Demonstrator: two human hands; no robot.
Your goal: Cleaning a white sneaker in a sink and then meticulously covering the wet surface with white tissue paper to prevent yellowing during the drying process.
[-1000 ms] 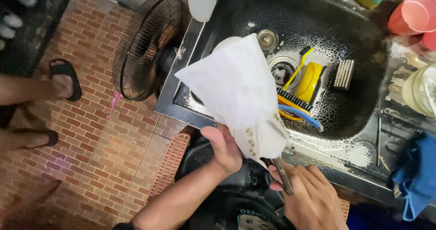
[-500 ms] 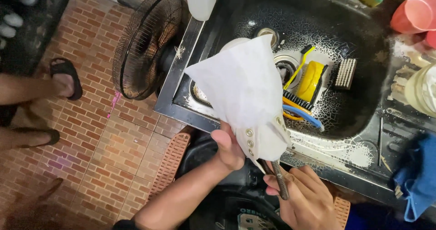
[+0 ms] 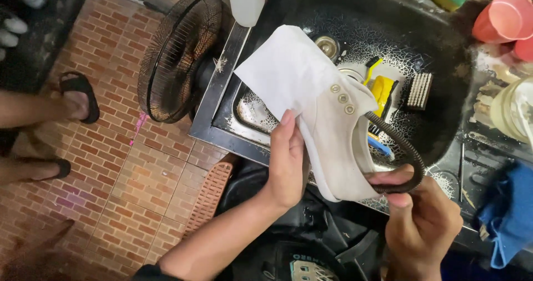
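Two hands hold one white shoe (image 3: 338, 142) above the near rim of the black sink (image 3: 444, 53). We grip its side with our left hand (image 3: 286, 161), fingers pressed flat together along the upper and thumb hidden behind it. A sheet of white paper (image 3: 286, 73) is stuffed into or wrapped over the front half, so we cannot make out the toe itself. The shoe's long axis runs diagonally, from the paper-covered end pointing toward the sink's far left corner to the heel down near our right hand (image 3: 422, 220). Three round metal eyelets (image 3: 342, 98) face up along its top edge.

Our right hand pinches a dark, ribbed hose (image 3: 402, 153) between thumb and curled fingers; the hose arcs up and disappears into the shoe's opening, so its tip is hidden.

Inside the basin, partly covered by the shoe, lie a yellow brush (image 3: 384, 88) and a pale scrubbing brush (image 3: 420, 90). A black fan (image 3: 176, 56) stands on the brick floor beside the sink's left edge. Pink cups (image 3: 504, 17) are cut off at the far right corner.
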